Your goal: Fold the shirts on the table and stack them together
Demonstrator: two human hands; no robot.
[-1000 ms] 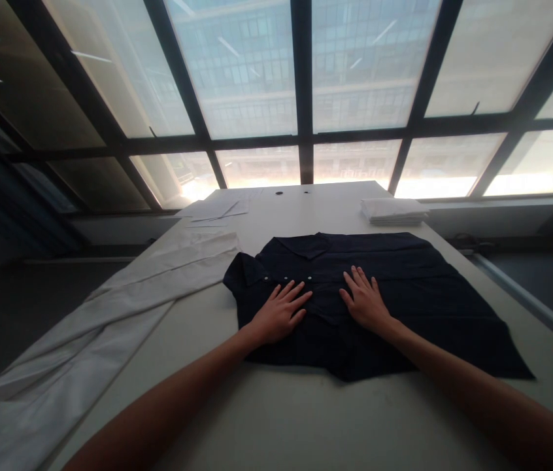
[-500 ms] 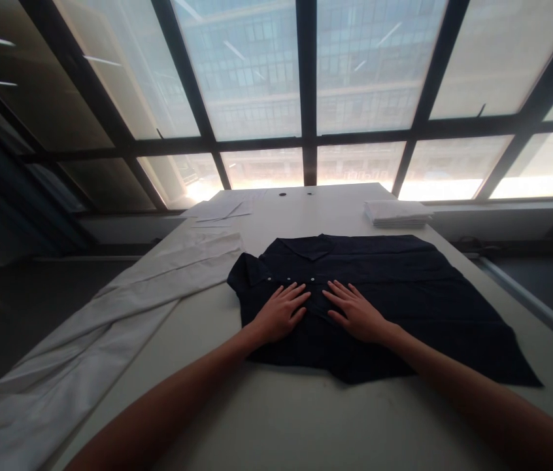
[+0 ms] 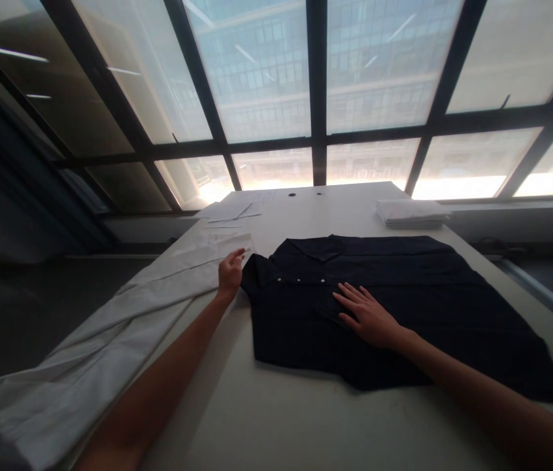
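A dark navy button-up shirt (image 3: 404, 281) lies spread on the white table, its collar end on the left and a few pale buttons showing. At the collar's left edge, my left hand (image 3: 230, 271) has its fingers curled closed on the shirt's collar (image 3: 258, 269); the exact grip is partly hidden. My right hand (image 3: 367, 317) rests palm down on the middle of the shirt, fingers stretched out, holding nothing.
White cloth (image 3: 144, 314) runs along the table's left side and hangs towards the near left. Papers (image 3: 232, 208) lie at the back left, and a folded white stack (image 3: 411, 214) sits at the back right. The table (image 3: 276, 418) reaches towards large windows (image 3: 267, 72).
My left hand has lifted off the shirt's front, moved left and away from me to the collar, and closed. My right hand stays flat on the shirt. The view has shifted slightly.
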